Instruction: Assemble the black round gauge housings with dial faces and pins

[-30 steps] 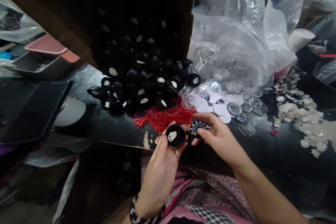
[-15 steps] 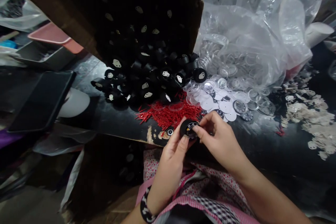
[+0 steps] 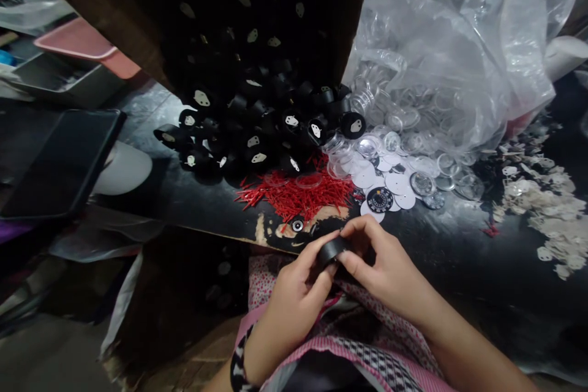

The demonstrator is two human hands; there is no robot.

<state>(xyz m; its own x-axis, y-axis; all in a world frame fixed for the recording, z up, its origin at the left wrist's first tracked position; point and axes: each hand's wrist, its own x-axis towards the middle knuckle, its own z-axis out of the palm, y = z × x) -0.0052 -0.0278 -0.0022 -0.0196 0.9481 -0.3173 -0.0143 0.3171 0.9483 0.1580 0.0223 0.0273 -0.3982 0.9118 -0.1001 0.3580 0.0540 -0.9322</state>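
Black cup [image 3: 332, 250] tipped side-on, its dial turned from view, now held lower

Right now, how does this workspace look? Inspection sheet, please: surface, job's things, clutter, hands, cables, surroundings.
Surface: black tabletop, pale worn patches near the front edge.
Job's things: held black cup; piled black cups, red slivers and white discs beyond.
Clutter: dark flat device, scattered pale pieces.
Hands: left hand grips the cup; right hand at its edge, grip partly hidden.
Cables: nothing seen.
Surroundings: cardboard box, plastic bag, pink tray.
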